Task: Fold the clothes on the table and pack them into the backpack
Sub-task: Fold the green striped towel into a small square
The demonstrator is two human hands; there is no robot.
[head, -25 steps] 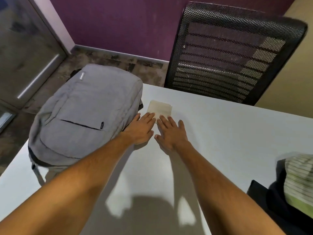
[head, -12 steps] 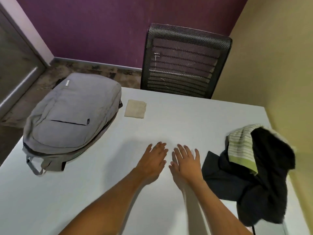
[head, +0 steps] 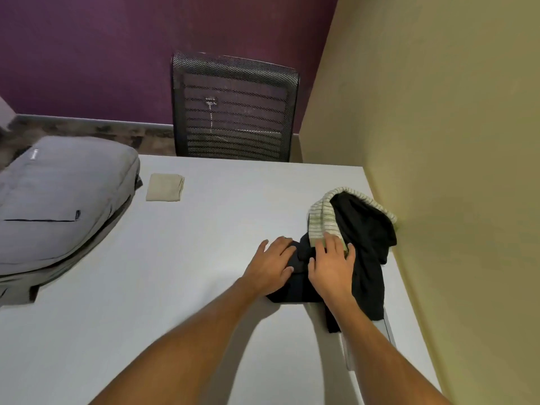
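Head view, left to right. The grey backpack (head: 58,200) is seen lying flat at the left of the white table (head: 181,287), apparently zipped; its contents cannot be seen, and nothing is shown being packed. Just beside it, one small beige cloth (head: 165,187) is laid folded square, judged the only finished item. Near the right edge, a heap of dark clothes (head: 368,258) with a green-striped cloth (head: 323,222) on top is left unfolded. The left hand (head: 270,264) and right hand (head: 331,266) are laid on the heap, fingers loosely bent; whether fabric is pinched cannot be told. Folding of the heap and all packing are judged outstanding.
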